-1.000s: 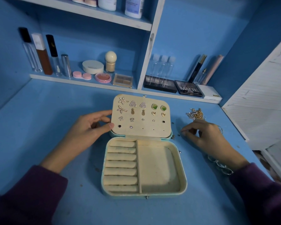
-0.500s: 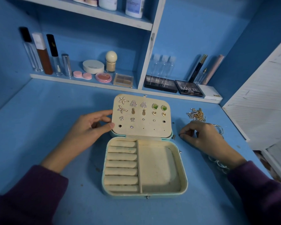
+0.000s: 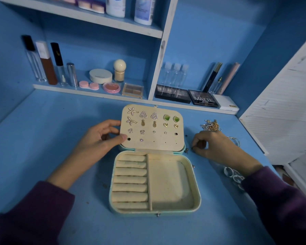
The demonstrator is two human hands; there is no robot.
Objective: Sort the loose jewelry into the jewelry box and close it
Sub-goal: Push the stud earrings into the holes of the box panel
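Jewelry box lying open at the middle of the blue table. Its lid is raised and gripped at the left edge by the left hand — thumb on the panel face, fingers behind. Stud earrings are seated in the lid's holes; nothing is seen on the ring rolls or in the side compartment. The right hand is curled, fingertips down among small loose studs just right of the hinge; whether one is pinched cannot be told. Such studs are judged light, hard and slippery, best nipped by the head with the post left free. A chain tangle — limp and likely to snag — lies just beyond that hand. The rings are partly covered by the right sleeve.
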